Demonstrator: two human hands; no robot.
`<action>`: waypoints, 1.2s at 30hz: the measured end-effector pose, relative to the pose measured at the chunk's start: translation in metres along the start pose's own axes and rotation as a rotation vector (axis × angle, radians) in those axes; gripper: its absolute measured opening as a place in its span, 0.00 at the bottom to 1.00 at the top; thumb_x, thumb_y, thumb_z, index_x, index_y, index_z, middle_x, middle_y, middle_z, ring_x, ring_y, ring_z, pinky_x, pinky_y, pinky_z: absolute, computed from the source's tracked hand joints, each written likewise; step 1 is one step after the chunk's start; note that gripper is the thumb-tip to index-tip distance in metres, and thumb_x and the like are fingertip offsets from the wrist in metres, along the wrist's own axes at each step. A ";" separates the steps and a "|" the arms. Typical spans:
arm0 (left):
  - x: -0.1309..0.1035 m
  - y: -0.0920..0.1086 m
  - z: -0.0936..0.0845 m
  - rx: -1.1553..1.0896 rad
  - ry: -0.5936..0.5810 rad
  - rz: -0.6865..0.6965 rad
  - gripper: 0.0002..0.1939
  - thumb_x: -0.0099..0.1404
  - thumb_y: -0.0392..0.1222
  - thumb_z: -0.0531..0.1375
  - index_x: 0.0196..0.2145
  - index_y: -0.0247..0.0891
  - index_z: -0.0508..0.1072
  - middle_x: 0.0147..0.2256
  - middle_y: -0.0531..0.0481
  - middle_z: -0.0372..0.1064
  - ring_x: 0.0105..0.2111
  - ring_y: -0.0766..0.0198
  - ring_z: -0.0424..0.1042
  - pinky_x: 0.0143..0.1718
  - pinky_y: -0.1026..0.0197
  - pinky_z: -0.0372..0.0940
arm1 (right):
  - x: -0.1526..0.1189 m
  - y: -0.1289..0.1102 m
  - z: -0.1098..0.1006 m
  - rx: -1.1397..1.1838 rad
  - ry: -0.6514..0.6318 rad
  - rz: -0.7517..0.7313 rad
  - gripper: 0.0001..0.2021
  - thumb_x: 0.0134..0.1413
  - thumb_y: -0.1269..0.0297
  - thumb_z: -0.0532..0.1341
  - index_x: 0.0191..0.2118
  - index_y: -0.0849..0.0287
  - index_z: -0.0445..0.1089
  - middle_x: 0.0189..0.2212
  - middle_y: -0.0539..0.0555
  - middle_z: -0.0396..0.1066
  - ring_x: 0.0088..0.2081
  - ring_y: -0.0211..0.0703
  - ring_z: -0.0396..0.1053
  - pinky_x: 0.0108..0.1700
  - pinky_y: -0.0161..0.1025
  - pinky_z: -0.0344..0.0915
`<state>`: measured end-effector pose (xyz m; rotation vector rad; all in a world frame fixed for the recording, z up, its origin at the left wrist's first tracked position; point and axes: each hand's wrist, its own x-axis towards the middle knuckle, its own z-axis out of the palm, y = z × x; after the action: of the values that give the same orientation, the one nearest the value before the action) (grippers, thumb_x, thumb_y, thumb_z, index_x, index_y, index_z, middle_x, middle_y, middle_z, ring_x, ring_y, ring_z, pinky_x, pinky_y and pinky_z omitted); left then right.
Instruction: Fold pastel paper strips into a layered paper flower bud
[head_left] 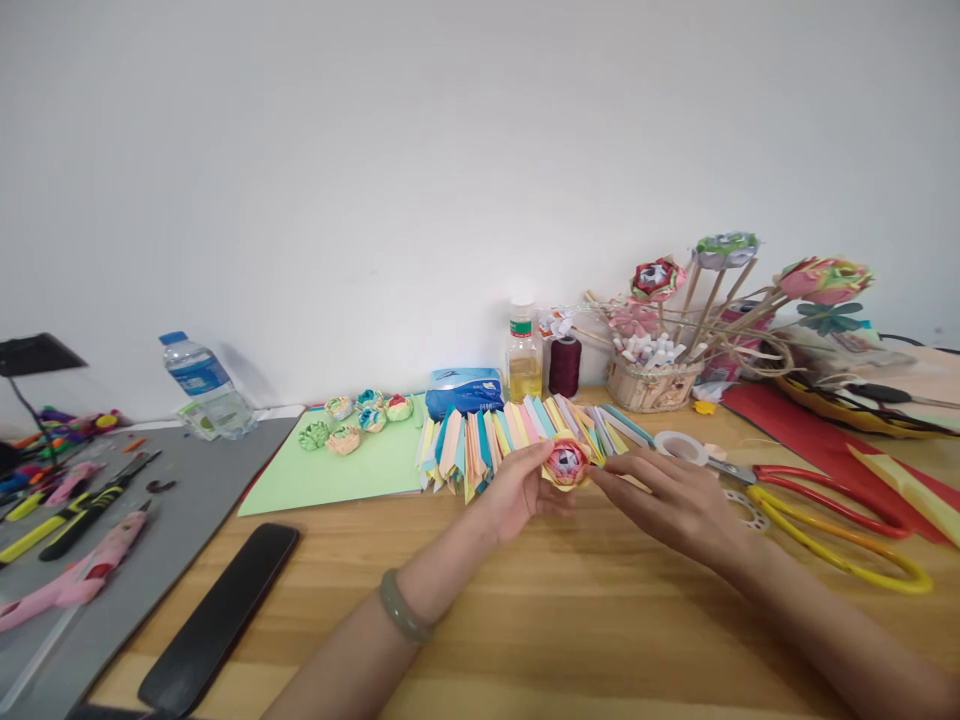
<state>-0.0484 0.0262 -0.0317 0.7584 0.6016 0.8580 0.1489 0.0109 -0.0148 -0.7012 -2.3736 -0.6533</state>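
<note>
A round paper flower (567, 462) with pink and yellow outer petals and a pale centre is held up over the wooden table (525, 620). My left hand (523, 492) grips it from the left, thumb along its edge. From the right, my right hand (664, 495) reaches to its rim, the fingertips close together at a petal; whether they pinch it is too small to tell. Folded coloured paper strips (469, 450) lie in a row just behind the flower. Several small paper rosettes (371, 418) rest on a light green sheet (322, 482) to the left.
Scissors (832, 500) and a tape roll (681, 447) lie right, near a basket (654, 388) with flower stems. A bottle (523, 360), thread spool (564, 367) and tissue pack (465, 390) stand behind. Phone (221, 615), glue gun (82, 580) and water bottle (206, 380) are left.
</note>
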 end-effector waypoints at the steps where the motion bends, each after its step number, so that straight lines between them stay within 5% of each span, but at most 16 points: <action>1: -0.001 0.000 0.001 -0.003 -0.009 0.024 0.15 0.56 0.47 0.57 0.37 0.33 0.67 0.30 0.47 0.71 0.22 0.64 0.71 0.19 0.66 0.64 | 0.001 -0.001 0.001 0.014 0.024 0.039 0.12 0.53 0.74 0.53 0.41 0.54 0.67 0.30 0.53 0.72 0.31 0.39 0.68 0.28 0.35 0.60; 6: -0.003 -0.002 0.006 -0.049 -0.020 0.096 0.16 0.54 0.41 0.59 0.41 0.35 0.65 0.36 0.45 0.70 0.31 0.60 0.73 0.24 0.67 0.65 | 0.006 -0.010 0.005 0.140 0.142 0.328 0.07 0.49 0.70 0.57 0.36 0.55 0.68 0.29 0.53 0.70 0.29 0.40 0.68 0.30 0.37 0.63; 11: -0.003 -0.003 0.008 -0.117 0.018 0.122 0.14 0.50 0.34 0.59 0.38 0.36 0.66 0.30 0.51 0.69 0.26 0.68 0.69 0.25 0.65 0.66 | 0.012 -0.022 0.005 0.220 0.090 0.477 0.06 0.51 0.67 0.55 0.35 0.56 0.68 0.29 0.54 0.69 0.28 0.40 0.67 0.27 0.35 0.63; 16: -0.006 -0.003 0.010 -0.066 -0.002 0.104 0.18 0.46 0.31 0.60 0.38 0.36 0.65 0.32 0.51 0.68 0.28 0.67 0.68 0.27 0.64 0.66 | 0.013 -0.023 0.009 0.157 0.073 0.477 0.08 0.52 0.66 0.55 0.35 0.58 0.71 0.28 0.55 0.70 0.27 0.40 0.68 0.27 0.35 0.63; 21: -0.005 -0.007 0.014 0.091 0.112 0.161 0.21 0.45 0.34 0.64 0.38 0.38 0.62 0.32 0.51 0.66 0.28 0.67 0.67 0.28 0.63 0.65 | 0.009 -0.021 0.012 0.131 0.067 0.445 0.08 0.51 0.67 0.56 0.36 0.57 0.71 0.28 0.54 0.71 0.29 0.41 0.68 0.30 0.36 0.63; 26: -0.004 -0.011 0.018 0.193 0.118 0.312 0.22 0.43 0.33 0.64 0.38 0.39 0.64 0.42 0.50 0.60 0.31 0.69 0.64 0.27 0.65 0.65 | 0.010 -0.021 0.013 0.285 0.035 0.503 0.09 0.53 0.68 0.54 0.38 0.57 0.69 0.30 0.55 0.69 0.28 0.40 0.67 0.27 0.35 0.63; 36: -0.004 -0.014 0.017 0.356 0.135 0.477 0.21 0.44 0.30 0.63 0.38 0.37 0.66 0.38 0.51 0.63 0.38 0.66 0.62 0.36 0.65 0.59 | 0.015 -0.022 0.015 0.532 0.018 0.664 0.08 0.58 0.65 0.49 0.33 0.57 0.63 0.29 0.53 0.65 0.31 0.42 0.65 0.32 0.39 0.62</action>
<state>-0.0320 0.0112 -0.0316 1.2027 0.7165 1.2657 0.1191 0.0084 -0.0220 -1.1279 -1.9723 0.2429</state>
